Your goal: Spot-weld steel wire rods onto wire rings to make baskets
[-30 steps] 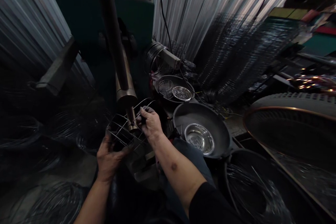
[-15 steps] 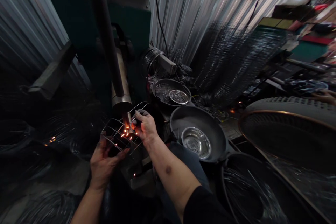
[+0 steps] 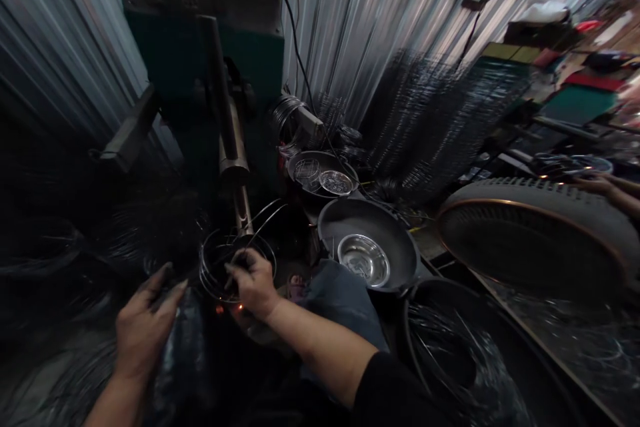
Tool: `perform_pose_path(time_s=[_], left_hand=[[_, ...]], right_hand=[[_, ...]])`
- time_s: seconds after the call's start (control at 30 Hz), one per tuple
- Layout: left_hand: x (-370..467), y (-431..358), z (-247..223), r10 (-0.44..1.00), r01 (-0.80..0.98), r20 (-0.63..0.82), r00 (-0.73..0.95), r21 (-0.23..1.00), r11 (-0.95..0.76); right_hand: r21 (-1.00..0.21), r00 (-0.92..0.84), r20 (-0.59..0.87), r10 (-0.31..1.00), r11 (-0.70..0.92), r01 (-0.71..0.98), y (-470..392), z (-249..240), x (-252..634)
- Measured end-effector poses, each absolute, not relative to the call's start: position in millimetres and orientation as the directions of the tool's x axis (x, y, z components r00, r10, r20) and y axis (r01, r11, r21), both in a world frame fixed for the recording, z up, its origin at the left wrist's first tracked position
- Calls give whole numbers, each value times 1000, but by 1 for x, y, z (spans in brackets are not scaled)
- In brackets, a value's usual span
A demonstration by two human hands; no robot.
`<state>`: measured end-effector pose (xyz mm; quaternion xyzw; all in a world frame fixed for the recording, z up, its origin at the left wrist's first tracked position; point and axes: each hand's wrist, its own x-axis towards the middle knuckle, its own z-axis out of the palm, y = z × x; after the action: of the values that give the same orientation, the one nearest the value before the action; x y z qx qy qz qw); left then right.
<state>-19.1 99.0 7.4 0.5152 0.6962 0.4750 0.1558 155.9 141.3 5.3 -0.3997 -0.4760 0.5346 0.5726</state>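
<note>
My left hand (image 3: 145,323) is raised at the lower left, thumb and fingers apart, with nothing between them. My right hand (image 3: 255,285) is closed, fingers pinched at a round wire rack (image 3: 202,263). The rack lies tilted under the metal electrode rod (image 3: 243,210) of a welding machine (image 3: 240,53). Two curved wire ends stick out of it toward the upper right. Whether the rod touches the rack is too dark to tell. Small orange glows lie just below the ring.
To the right stand a wide dark pan (image 3: 400,240) holding a shiny steel bowl (image 3: 383,273) and a farther pan (image 3: 295,190) with wire pieces. A fan (image 3: 540,233) and a tub (image 3: 413,327) of wires are at right. Another person's hand (image 3: 607,188) shows at the far right.
Sparks at the rod have died down, and the machine's light went from green to red. My left hand has let go of the rack and moved left and down. My right hand has lowered slightly.
</note>
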Motion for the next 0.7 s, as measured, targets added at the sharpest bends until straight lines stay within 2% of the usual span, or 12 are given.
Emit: perform_pose_path(time_s=[0.07, 0.13, 0.23, 0.33, 0.4, 0.47, 0.53, 0.7], left_hand=[[-4, 89, 30, 882, 607, 331, -337, 792, -65], [19, 86, 49, 907, 651, 381, -178, 737, -182], [46, 88, 62, 929, 657, 369, -8, 703, -273], [54, 85, 61, 926, 635, 376, 7, 714, -295], [53, 79, 61, 914, 616, 406, -12, 723, -313], [52, 71, 65, 902, 591, 431, 4, 726, -350], [53, 64, 72, 891, 577, 453, 36, 718, -389], [55, 61, 93, 836, 606, 545, 72, 642, -470]], right_hand=[[-964, -152, 263, 953, 267, 6, 112, -21, 150], [-921, -307, 317, 897, 369, 127, 89, -44, 144], [-873, -475, 282, 834, 428, 234, 68, -57, 143], [-764, -614, 195, 765, 511, 394, 59, -34, 162], [-650, -590, 240, 771, 579, 492, 58, -2, 188], [-584, -359, 455, 815, 577, 571, 63, 32, 218], [-559, -199, 587, 784, 571, 601, 74, 58, 242], [-634, -291, 589, 754, 654, 412, 105, 77, 257]])
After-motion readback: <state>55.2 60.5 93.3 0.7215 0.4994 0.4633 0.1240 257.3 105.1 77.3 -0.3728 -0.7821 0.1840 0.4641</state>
